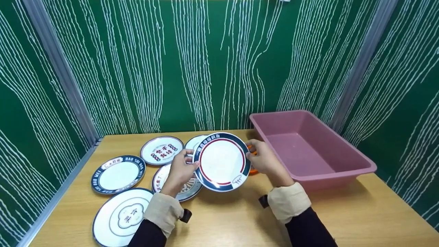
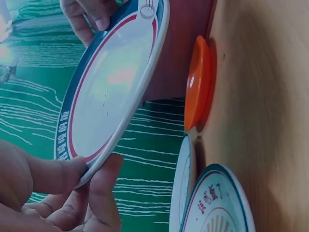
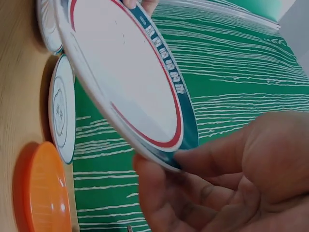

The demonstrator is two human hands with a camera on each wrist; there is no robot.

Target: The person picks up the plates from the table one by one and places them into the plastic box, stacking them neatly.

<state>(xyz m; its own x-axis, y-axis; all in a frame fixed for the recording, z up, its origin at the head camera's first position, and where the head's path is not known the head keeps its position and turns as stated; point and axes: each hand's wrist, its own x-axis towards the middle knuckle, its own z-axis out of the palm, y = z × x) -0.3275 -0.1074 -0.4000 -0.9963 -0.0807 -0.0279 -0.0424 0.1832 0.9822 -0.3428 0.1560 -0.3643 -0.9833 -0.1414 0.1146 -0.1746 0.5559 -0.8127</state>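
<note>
A white plate [image 1: 223, 161] with a dark blue rim and a red ring is held up above the table, its face tilted toward me. My left hand [image 1: 180, 169] pinches its left edge, thumb on the face and fingers behind. The opposite edge is pinched by my right hand [image 1: 265, 159] in the same way. In the left wrist view the thumb of the left hand [image 2: 43, 188] presses the plate's rim. The right wrist view has the right hand [image 3: 227, 179] gripping the rim. An orange dish [image 2: 197, 84] lies behind the plate, mostly hidden in the head view.
On the left of the table [image 1: 240, 219] lie a blue-rimmed plate [image 1: 118, 174], a plate with red lettering [image 1: 162, 150], a plate with a flower-shaped emblem [image 1: 120, 218] and a partly covered plate [image 1: 161, 176]. A pink tub [image 1: 343, 173] stands at the right. Green walls enclose the table.
</note>
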